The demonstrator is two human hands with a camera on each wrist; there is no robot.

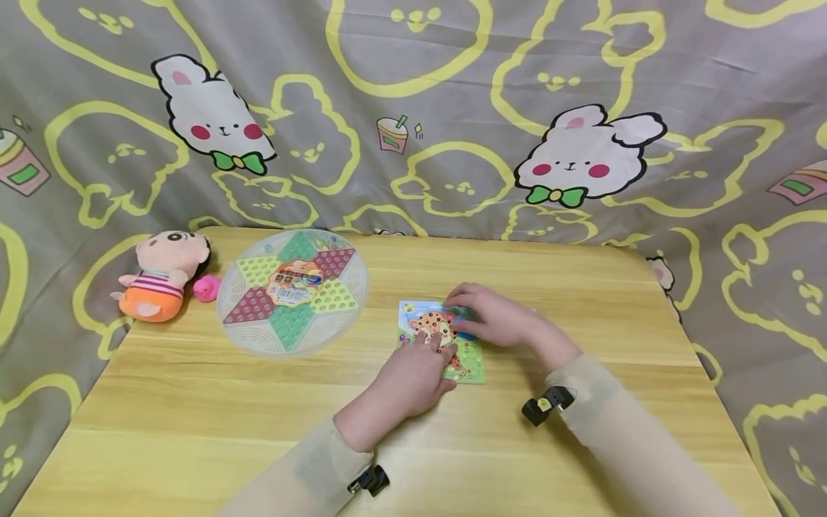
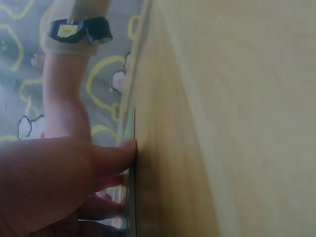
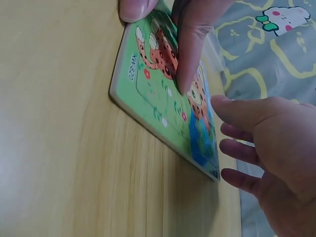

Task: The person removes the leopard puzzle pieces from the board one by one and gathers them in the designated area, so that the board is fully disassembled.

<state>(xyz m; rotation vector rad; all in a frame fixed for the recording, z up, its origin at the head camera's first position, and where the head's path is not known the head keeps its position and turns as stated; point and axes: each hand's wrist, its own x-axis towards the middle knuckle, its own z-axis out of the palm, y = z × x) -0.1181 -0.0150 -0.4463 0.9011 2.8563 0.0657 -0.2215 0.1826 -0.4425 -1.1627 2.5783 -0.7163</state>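
Under the left hand, beside the right hand: the puzzle.

Straight left fingers lie on it, thumb at its near edge; the right thumb and fingers stand apart by its far right corner, contact unclear. Uneven pressure from the left hand could tip or skid it on the table, and any loose pieces might slip out. It looks thin and glossy, a spotted leopard on green. Well left of both hands: a star board, duck and doll.
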